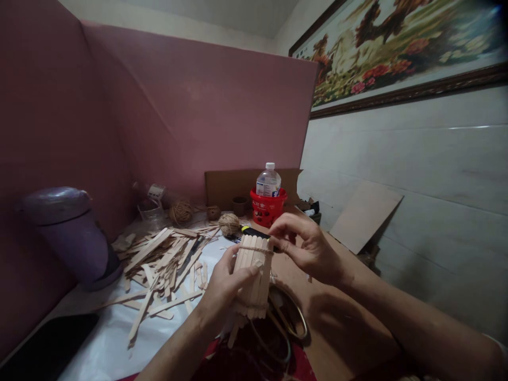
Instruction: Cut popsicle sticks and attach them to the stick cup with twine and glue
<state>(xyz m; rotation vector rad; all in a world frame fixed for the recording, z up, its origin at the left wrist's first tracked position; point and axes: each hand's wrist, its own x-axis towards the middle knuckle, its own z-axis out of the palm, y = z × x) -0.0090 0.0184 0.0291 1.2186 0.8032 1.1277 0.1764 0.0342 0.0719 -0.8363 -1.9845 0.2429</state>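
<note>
My left hand (230,280) is closed around a bundle of wooden craft sticks (253,286) set side by side, thumb across its front. Near the top of the bundle runs a band of twine (256,248). At its upper right edge my right hand (305,246) pinches with thumb and forefinger; what lies between those fingertips is too small to make out, though the twine leads toward them. Below the bundle, large metal scissors loops (299,323) show, partly hidden. Just behind it lies a black and yellow utility knife (254,231).
Loose craft sticks (166,270) are heaped on the left. Twine balls (229,225), a red bucket (273,203) and a clear bottle (269,180) stand behind. A purple tumbler (75,238) and a dark flat object (51,344) lie farther left. Pink panels (198,106) enclose the table.
</note>
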